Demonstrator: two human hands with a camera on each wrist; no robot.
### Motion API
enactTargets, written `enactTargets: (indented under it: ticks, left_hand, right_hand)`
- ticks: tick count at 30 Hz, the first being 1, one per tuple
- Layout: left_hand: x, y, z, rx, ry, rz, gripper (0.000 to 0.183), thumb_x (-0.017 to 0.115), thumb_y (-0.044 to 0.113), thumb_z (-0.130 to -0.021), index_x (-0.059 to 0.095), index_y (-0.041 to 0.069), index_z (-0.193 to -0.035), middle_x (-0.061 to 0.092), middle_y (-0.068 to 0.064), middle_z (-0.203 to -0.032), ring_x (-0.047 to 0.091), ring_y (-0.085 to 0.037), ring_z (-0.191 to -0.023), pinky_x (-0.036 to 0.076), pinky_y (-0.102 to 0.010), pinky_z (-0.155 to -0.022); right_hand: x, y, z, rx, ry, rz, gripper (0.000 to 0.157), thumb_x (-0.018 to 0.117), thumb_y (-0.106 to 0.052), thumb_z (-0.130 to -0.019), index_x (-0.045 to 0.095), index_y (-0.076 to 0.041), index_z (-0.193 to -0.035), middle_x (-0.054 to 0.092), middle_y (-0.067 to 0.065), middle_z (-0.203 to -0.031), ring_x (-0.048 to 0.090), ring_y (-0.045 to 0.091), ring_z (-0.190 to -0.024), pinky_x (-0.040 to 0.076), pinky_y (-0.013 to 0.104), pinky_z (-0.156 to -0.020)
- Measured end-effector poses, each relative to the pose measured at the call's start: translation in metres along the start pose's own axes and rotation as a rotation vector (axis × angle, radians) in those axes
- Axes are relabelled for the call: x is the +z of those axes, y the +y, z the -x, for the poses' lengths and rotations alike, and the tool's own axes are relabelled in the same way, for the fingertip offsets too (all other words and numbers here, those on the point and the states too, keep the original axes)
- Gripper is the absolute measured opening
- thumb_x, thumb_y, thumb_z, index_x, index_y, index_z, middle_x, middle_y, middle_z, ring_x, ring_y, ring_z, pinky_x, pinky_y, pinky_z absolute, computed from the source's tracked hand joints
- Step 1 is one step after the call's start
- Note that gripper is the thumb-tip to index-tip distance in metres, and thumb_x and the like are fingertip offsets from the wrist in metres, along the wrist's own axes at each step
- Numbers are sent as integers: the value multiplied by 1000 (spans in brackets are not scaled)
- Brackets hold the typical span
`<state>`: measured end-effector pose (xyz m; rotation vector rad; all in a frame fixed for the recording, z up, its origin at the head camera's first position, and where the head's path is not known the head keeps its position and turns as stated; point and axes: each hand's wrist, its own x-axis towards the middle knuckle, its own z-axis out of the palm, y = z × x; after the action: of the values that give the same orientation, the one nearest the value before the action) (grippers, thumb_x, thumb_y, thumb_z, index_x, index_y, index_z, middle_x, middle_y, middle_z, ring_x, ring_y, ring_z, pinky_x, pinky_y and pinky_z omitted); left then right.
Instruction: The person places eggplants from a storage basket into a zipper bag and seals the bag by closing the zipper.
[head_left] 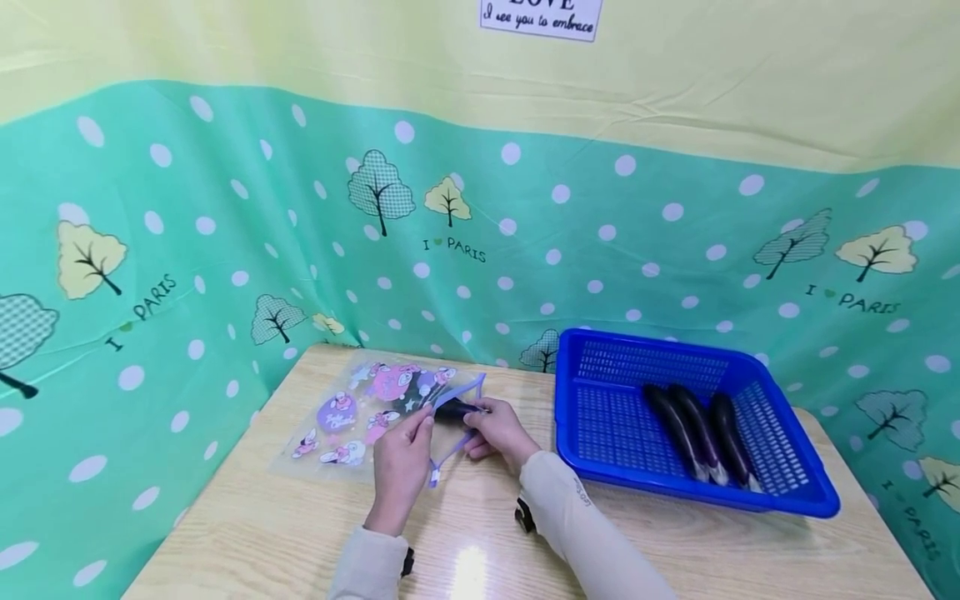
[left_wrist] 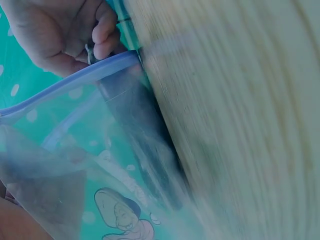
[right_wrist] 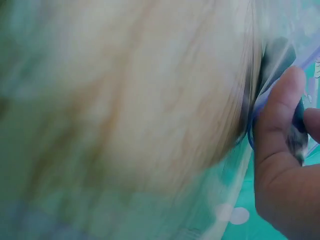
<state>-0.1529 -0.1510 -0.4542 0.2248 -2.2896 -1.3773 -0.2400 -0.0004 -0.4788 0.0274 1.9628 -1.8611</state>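
Observation:
A clear zip bag (head_left: 341, 454) printed with pink and purple cartoon figures lies at the left of the table, its purple-edged mouth facing right. My left hand (head_left: 401, 467) pinches the near edge of that mouth between thumb and fingers. In my right hand (head_left: 501, 435) is the stem end of a dark eggplant (head_left: 453, 410). Most of this eggplant lies inside the bag, as the left wrist view shows through the plastic (left_wrist: 145, 145). The right wrist view has the fingers (right_wrist: 280, 107) bent around the stem end at the bag's rim.
To the right stands a blue plastic basket (head_left: 567, 417) with perforated walls. Three eggplants (head_left: 678, 429) lie side by side in its right half. The wooden table (head_left: 247, 517) backs onto a green and yellow curtain (head_left: 480, 275) with printed trees and dots.

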Motion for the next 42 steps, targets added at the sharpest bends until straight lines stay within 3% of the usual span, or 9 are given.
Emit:
enactTargets:
  ticks: [6, 11, 13, 15, 21, 28, 36, 38, 42]
  left_hand:
    - [0, 1, -1, 11, 3, 7, 23, 68, 11, -97, 75, 5, -118, 74, -11, -111, 47, -14, -52, 40, -27, -46]
    - [1, 2, 1, 34, 9, 6, 22, 69, 10, -96, 75, 5, -117, 73, -9, -113, 66, -19, -79, 53, -30, -64]
    - [2, 4, 1, 35, 6, 10, 22, 70, 10, -96, 76, 6, -116, 73, -9, -114, 69, -20, -89, 56, -32, -69]
    - [3, 5, 2, 29, -4, 23, 22, 69, 11, -96, 76, 6, -116, 73, -9, -114, 67, -21, -83, 54, -31, -63]
    - [5, 3, 4, 4, -27, 36, 22, 69, 9, -96, 76, 7, -117, 74, -9, -113, 56, -15, -63, 42, -25, -47]
    - [3, 1, 2, 1, -35, 16, 22, 69, 9, -96, 75, 6, -117, 73, -12, -113, 52, -13, -60, 42, -25, -48]
    - [4, 1, 1, -22, -83, -15, 24, 66, 10, -98, 74, 5, -120, 74, -14, -110, 43, -11, -48, 37, -25, -42]
    - [5, 1, 1, -25, -93, -33, 24, 66, 11, -98, 74, 6, -120, 74, -14, -110, 43, -11, -48, 37, -26, -42]
    - [7, 1, 4, -34, -109, -44, 25, 66, 12, -97, 74, 5, -120, 75, -13, -107, 41, -10, -47, 36, -27, -42]
  right_hand:
    - [2, -2, -3, -65, 33, 111, 49, 70, -11, -95, 57, -3, -142, 71, 20, -93, 57, 14, -44, 51, 28, -42]
    - [5, -6, -8, -166, 123, 413, 31, 77, -18, -91, 75, -7, -120, 70, 10, -74, 53, 15, -38, 47, 29, -37]
    - [6, -8, -10, -219, 172, 567, 21, 79, -21, -89, 79, -10, -107, 69, 4, -72, 55, 14, -45, 49, 30, -45]
    - [8, -8, -11, -276, 224, 726, 17, 79, -25, -88, 80, -11, -97, 69, 1, -74, 58, 15, -55, 51, 33, -55]
    - [16, -3, -15, -323, 289, 1007, 32, 82, -33, -84, 77, -9, -106, 70, 10, -95, 65, 27, -82, 54, 43, -72]
    - [20, -8, -9, -319, 269, 1032, 39, 83, -34, -84, 74, -8, -111, 71, 14, -101, 67, 32, -89, 55, 46, -75]
    - [18, -39, 29, -266, 231, 1021, 22, 76, -28, -90, 69, -8, -82, 64, 7, -80, 57, 22, -70, 51, 40, -63]
    - [16, -48, 41, -285, 224, 1025, 22, 74, -28, -92, 72, -7, -86, 66, 8, -82, 59, 23, -72, 51, 41, -65]
    - [1, -72, 64, -356, 195, 989, 30, 69, -27, -94, 74, -3, -111, 71, 10, -93, 60, 22, -73, 52, 39, -66]
